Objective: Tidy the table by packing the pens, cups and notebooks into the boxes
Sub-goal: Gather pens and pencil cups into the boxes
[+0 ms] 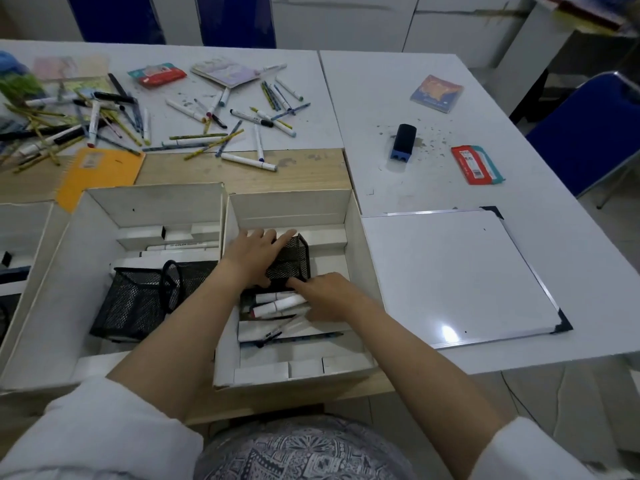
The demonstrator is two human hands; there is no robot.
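Two hands work inside the right-hand cardboard box [356, 237], the landmark here. The right hand [323, 296] lies at the near end of a small black mesh pen cup [291, 259], fingers fairly straight, with a cluster of white markers [280, 303] just under it; whether it presses on them or pinches one, I cannot tell. The left hand [254, 252] crosses over from the left and curls round the cup's left side, fingers spread over its top edge. The cup lies tilted on its side in the middle of the box. Wire mesh like this should be light and stiff, not fragile, rough enough not to slip; the rim or the flat side walls look the safest holds, since the open mouth could spill anything inside. The markers are smooth, round and likely to roll, so they are best gathered as a bundle.

Just left of that box stands a second open box [79, 244], holding a larger mesh organiser [138, 299] and a few markers. To the right lies a whiteboard [460, 271].

Beyond the boxes, many loose pens and pencils [214, 133] lie scattered over the bench [381, 98], with an orange notebook [100, 171] just behind the left box, other notebooks [225, 72] farther off, and a blue-and-black board eraser [403, 142] behind the whiteboard. Most packing remains, I judge.
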